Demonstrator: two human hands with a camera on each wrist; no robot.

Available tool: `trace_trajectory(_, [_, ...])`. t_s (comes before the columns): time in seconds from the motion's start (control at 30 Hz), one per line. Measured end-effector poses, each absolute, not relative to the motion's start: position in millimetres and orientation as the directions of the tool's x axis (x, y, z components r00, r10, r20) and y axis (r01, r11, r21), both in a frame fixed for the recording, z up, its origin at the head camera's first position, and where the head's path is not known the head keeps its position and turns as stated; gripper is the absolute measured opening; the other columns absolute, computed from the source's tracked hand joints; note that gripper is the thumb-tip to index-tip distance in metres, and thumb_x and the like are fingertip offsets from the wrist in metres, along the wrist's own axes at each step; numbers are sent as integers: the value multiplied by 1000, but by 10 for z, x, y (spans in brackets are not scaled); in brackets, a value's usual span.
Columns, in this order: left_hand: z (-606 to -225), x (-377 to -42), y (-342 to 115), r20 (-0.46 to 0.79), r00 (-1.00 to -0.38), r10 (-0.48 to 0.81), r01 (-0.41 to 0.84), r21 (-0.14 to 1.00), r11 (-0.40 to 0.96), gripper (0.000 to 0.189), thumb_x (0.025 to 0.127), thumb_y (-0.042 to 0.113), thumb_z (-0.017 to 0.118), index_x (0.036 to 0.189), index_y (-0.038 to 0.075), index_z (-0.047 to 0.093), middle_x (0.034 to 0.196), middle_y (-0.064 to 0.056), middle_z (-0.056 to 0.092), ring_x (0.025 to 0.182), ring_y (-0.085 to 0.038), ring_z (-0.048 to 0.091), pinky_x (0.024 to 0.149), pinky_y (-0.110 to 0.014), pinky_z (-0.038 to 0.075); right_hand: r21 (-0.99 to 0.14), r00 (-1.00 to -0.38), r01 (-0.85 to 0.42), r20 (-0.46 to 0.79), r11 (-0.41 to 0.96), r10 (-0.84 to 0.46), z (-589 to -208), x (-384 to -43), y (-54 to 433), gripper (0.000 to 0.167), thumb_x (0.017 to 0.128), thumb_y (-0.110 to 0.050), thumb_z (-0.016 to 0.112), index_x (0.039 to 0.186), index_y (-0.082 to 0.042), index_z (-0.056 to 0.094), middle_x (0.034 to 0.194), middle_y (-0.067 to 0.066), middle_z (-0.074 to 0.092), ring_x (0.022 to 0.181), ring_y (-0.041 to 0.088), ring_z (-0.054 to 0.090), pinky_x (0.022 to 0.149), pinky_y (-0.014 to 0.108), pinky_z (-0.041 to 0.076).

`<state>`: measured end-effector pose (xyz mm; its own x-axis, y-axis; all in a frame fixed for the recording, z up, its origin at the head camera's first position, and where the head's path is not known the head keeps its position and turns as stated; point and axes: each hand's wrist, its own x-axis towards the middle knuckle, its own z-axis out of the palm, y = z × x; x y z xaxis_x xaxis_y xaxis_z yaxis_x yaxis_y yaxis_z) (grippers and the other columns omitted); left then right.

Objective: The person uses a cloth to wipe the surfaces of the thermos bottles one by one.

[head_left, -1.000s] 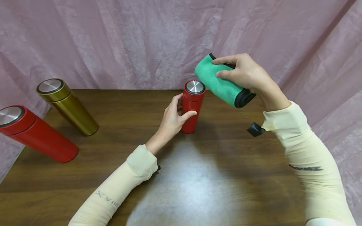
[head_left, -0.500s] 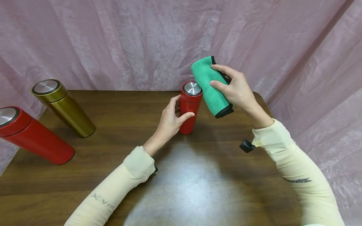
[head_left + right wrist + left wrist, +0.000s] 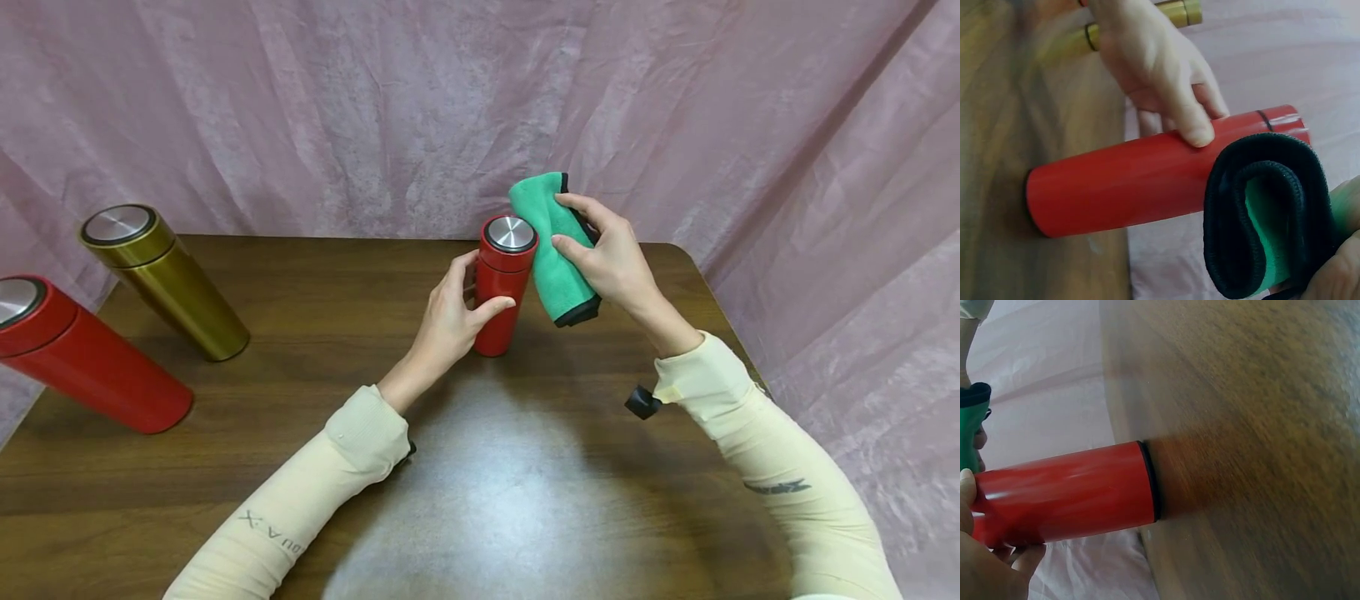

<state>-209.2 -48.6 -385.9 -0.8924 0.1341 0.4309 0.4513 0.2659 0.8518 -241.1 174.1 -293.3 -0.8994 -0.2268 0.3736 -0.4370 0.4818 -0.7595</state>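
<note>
A red thermos (image 3: 504,283) with a silver-topped lid stands upright on the wooden table. My left hand (image 3: 447,321) grips its side, thumb across the front and fingers behind it; the left wrist view shows the thermos base (image 3: 1147,481) on the tabletop. In my right hand (image 3: 611,254) is a folded green cloth (image 3: 552,250) with black edging, pinched between thumb and fingers. The cloth lies against the right side of the thermos near the lid. From the right wrist, the rolled black edge of the cloth (image 3: 1219,237) covers part of the thermos.
To the left stand a gold thermos (image 3: 176,287) and a larger red thermos (image 3: 97,358), the latter cut off by the frame edge. A pink curtain (image 3: 375,117) hangs behind the brown wooden table (image 3: 337,292).
My right hand has brought the green cloth left and down, from above and right of the thermos to against its side. The left hand keeps its grip.
</note>
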Motion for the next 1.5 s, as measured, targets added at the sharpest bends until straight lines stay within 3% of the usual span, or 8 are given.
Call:
trace_trajectory(0.2, [-3868,-2076,-490,427,-896,122,444,854,272,75,88,20,86,148,4,43,134,-14,62,121,-25,62,100,-41,55,-723,-905,-426,340,543,-257,-3210,-2421,1712,50,93,2,71,142,-3,59,139,18,61,118,29,59,101,43,47])
trace_trajectory(0.47, [-3858,-2071,-492,433,-893,120,449,851,273,75,88,21,85,149,5,43,135,-15,62,121,-26,62,100,-43,55,-704,-934,-354,227,616,-277,-3604,-2382,1664,53,93,0,69,144,-4,57,132,21,63,107,33,57,90,47,49])
trace_trajectory(0.97, [-3833,-2069,-497,417,-902,114,431,859,274,77,88,21,86,149,4,42,137,-15,61,122,-27,62,100,-44,55,-581,-932,-332,81,743,-353,-4073,-2461,1545,50,91,1,67,140,2,57,124,21,66,104,33,60,93,49,51])
trace_trajectory(1.27, [-3849,-2089,-480,417,-900,128,436,856,277,77,88,21,85,149,3,42,136,-17,61,123,-29,61,101,-45,54,-657,-961,-234,45,717,-273,-3862,-2351,1611,50,93,-6,68,141,-3,58,133,19,63,114,33,58,100,50,48])
trace_trajectory(1.5, [-3853,-2097,-485,423,-896,134,444,854,271,77,87,20,86,149,3,42,136,-17,61,123,-30,62,101,-45,54,-699,-956,-272,119,662,-267,-3406,-2200,1672,46,95,-7,69,141,-8,61,136,16,62,114,30,56,96,47,46])
